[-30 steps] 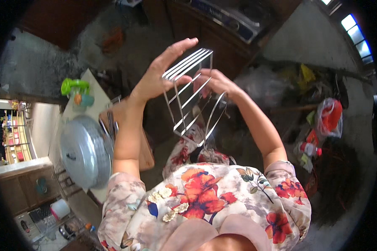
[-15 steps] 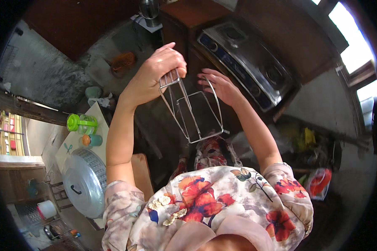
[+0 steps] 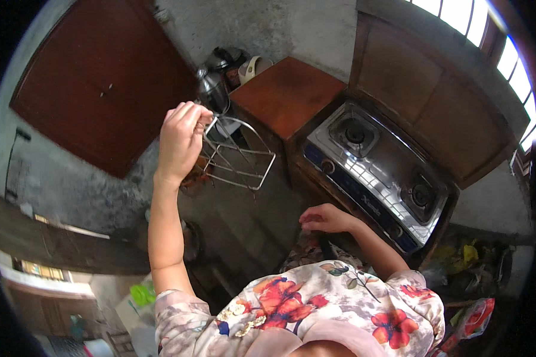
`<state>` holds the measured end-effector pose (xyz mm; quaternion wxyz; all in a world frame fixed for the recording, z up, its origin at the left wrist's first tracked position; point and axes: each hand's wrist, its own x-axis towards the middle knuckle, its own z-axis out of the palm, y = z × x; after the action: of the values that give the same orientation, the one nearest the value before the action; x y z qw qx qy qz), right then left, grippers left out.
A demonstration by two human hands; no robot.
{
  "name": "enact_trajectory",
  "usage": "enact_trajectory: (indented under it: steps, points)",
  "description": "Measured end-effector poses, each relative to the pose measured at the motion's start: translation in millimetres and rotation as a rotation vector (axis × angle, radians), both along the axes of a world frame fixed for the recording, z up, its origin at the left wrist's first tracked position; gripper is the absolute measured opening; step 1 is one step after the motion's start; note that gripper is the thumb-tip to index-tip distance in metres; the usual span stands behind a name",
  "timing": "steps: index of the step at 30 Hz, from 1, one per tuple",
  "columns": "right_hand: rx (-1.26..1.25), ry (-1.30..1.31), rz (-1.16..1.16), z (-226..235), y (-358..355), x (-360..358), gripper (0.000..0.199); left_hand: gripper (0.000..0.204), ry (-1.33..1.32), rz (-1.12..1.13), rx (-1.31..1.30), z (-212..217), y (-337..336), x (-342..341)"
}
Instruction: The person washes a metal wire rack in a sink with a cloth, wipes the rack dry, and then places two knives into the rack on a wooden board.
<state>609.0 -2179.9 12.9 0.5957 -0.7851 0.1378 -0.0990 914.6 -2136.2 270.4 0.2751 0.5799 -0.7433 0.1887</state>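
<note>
My left hand (image 3: 183, 135) is closed around one end of a metal wire rack (image 3: 244, 152), a light silvery frame of thin bent rods. The rack hangs in the air to the right of that hand, beyond my outstretched left arm. Lower down, my right hand (image 3: 324, 218) is off the rack, in front of the gas stove (image 3: 369, 202). Its fingers are loosely bent and nothing shows in them.
On the right stands the two-burner stove, beside a reddish-brown cabinet top (image 3: 289, 98). A silver metal kettle (image 3: 212, 89) is behind the rack. Dark red doors (image 3: 101, 89) fill the far left. A green-lidded jar (image 3: 142, 294) sits on a table at lower left.
The left hand has carried the rack up and to the left. My right hand has come away from it and dropped lower. The view has shifted, showing more of the stove and doors.
</note>
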Motion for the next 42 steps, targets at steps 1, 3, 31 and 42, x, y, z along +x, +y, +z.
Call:
enact_trajectory:
  steps: [1, 3, 31, 42]
  points:
    - [0.061, 0.013, -0.055, 7.3, -11.2, 3.2, 0.024, 0.002, -0.024, -0.039, -0.021, 9.8, -27.1, 8.0]
    - [0.172, 0.041, -0.156, 19.8, -35.0, 10.0, 0.025, 0.003, -0.097, -0.088, -0.07, 22.2, -83.9, 24.0]
    - [0.475, -0.042, -1.633, 3.2, -102.3, 192.5, 0.02, 0.012, -0.31, -0.685, 0.047, -165.3, -662.6, 84.1]
    - [0.479, 0.042, -1.829, -1.1, -52.5, 228.2, 0.019, 0.011, -0.286, -0.666, 0.07, -188.7, -666.8, 91.5]
